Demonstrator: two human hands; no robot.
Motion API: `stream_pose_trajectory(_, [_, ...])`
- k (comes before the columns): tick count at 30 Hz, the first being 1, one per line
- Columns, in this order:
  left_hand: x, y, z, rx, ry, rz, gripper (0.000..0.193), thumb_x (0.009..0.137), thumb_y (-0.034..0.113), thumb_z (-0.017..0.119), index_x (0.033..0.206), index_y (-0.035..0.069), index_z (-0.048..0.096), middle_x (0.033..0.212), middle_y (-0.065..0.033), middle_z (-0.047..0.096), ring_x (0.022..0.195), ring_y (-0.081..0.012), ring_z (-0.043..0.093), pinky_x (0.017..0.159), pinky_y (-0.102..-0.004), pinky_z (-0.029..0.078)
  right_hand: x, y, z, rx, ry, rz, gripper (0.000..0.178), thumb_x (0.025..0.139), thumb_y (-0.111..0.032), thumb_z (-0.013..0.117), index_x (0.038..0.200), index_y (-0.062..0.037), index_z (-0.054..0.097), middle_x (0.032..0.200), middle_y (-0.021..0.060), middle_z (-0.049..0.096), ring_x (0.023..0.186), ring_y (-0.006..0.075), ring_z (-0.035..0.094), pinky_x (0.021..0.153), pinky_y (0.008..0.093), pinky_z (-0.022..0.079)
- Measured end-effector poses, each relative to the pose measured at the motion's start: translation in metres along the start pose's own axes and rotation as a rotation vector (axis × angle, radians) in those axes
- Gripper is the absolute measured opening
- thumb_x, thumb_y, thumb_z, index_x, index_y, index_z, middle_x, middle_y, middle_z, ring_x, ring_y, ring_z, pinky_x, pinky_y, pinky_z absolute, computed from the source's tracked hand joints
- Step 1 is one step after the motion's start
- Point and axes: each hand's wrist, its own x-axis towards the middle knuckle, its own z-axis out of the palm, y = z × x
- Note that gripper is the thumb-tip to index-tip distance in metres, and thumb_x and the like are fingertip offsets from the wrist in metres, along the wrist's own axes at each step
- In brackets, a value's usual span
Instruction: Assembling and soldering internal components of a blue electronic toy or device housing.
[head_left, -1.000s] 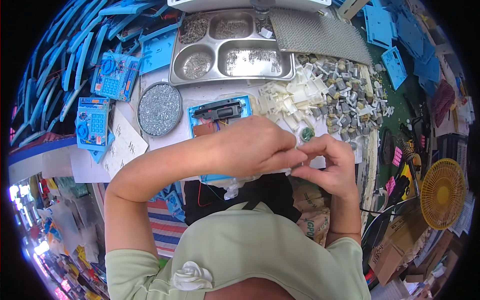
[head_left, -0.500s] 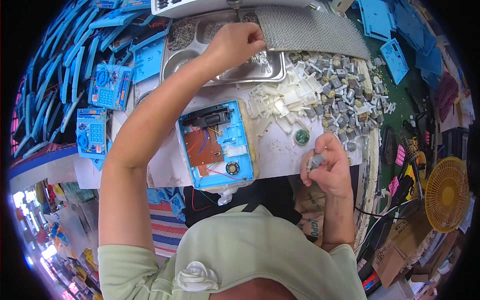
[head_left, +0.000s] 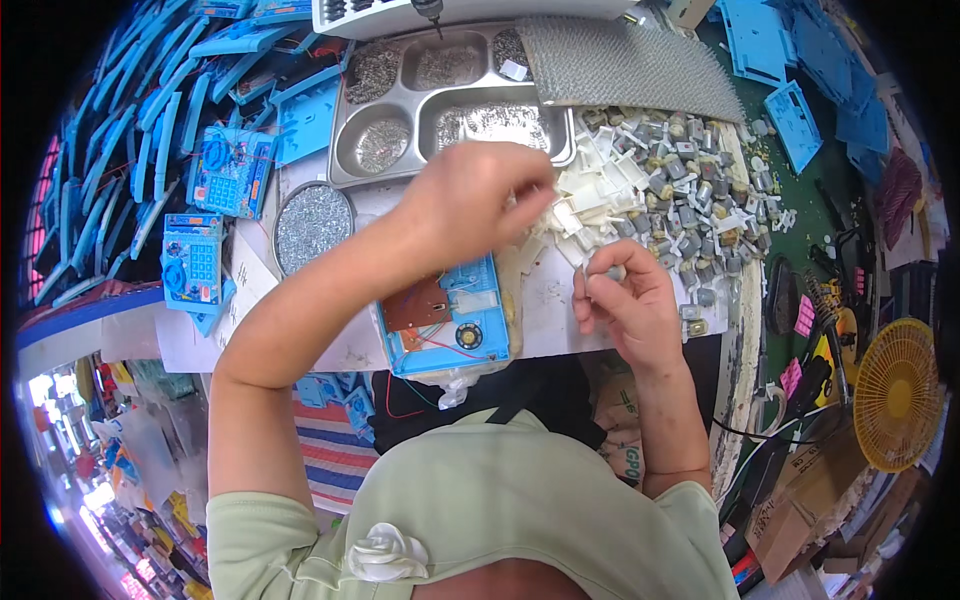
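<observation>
My left hand (head_left: 490, 195), blurred by motion, hovers over the far part of an open blue plastic housing (head_left: 497, 330). Its thumb and fingers are pinched together; whatever is between them is too small or smeared to make out. Inside the housing I see a brown circuit board (head_left: 415, 306), a small round speaker (head_left: 468, 335) and thin wires. To the right of it, my right hand (head_left: 635, 305) is closed on a small grey motor (head_left: 616, 271), mostly covered by the fingers. Just beyond that hand lie loose white plastic parts (head_left: 590, 205) and a heap of grey motors (head_left: 690, 180).
A metal compartment tray (head_left: 345, 178) with springs and small metal parts stands at the back. Left of the housing is a round dish (head_left: 279, 250) of small metal pieces. Blue keypad panels (head_left: 193, 265) and stacked blue shells line the left. A spiky mat (head_left: 630, 65) lies back right.
My left hand has come back from the tray toward me, over the housing. My right hand has moved slightly up and left, its fingers now covering most of the motor.
</observation>
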Motion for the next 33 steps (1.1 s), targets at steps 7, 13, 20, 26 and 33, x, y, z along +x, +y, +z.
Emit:
stream_pose_trajectory(7, [0.042,-0.101,-0.001,0.014,0.129,-0.243,0.019,0.09,0.02,0.071,0.099,0.004,0.072,0.082,-0.0062,0.072,0.069,-0.0137,0.064,0.067,-0.0304,0.051,-0.008,-0.007,0.011,-0.302,0.218,-0.052,0.03,0.088,0.01,0.07,0.114,0.0018,0.057,0.097,0.008,0.066,0.077,0.01,0.066,0.064,0.0223,0.056])
stream_pose_trajectory(13, [0.062,-0.114,0.019,-0.001,0.186,-0.094,0.019,0.088,0.017,0.071,0.101,0.004,0.073,0.087,-0.0067,0.073,0.071,-0.0152,0.066,0.069,-0.0306,0.052,-0.023,-0.006,-0.005,-0.541,0.332,-0.191,0.029,0.085,0.016,0.07,0.112,0.0072,0.062,0.102,0.0071,0.065,0.084,0.0092,0.067,0.07,0.0213,0.056])
stream_pose_trajectory(20, [0.067,-0.11,0.024,0.032,0.172,-0.032,0.016,0.086,0.016,0.074,0.098,0.006,0.073,0.089,-0.006,0.07,0.07,-0.0158,0.063,0.068,-0.0309,0.052,-0.026,-0.012,-0.006,-0.393,0.325,-0.078,0.036,0.084,0.017,0.07,0.116,0.0051,0.058,0.108,0.0086,0.067,0.089,0.01,0.067,0.073,0.0223,0.058])
stream_pose_trajectory(26, [0.07,-0.104,0.026,0.09,0.144,-0.022,0.015,0.085,0.018,0.074,0.094,0.006,0.072,0.088,-0.0067,0.069,0.069,-0.0187,0.063,0.067,-0.0318,0.051,-0.031,-0.011,-0.021,-0.422,0.239,-0.054,0.038,0.083,0.017,0.071,0.116,0.0042,0.058,0.113,0.0081,0.066,0.095,0.0097,0.066,0.077,0.0245,0.06])
stream_pose_trajectory(33, [0.067,-0.111,0.029,0.138,0.146,-0.033,0.013,0.083,0.018,0.074,0.09,0.007,0.072,0.085,-0.0071,0.07,0.069,-0.0223,0.063,0.067,-0.0347,0.052,-0.034,-0.01,-0.019,-0.454,0.227,-0.046,0.036,0.083,0.017,0.071,0.116,0.0043,0.06,0.109,0.0055,0.065,0.092,0.0087,0.065,0.076,0.0227,0.058])
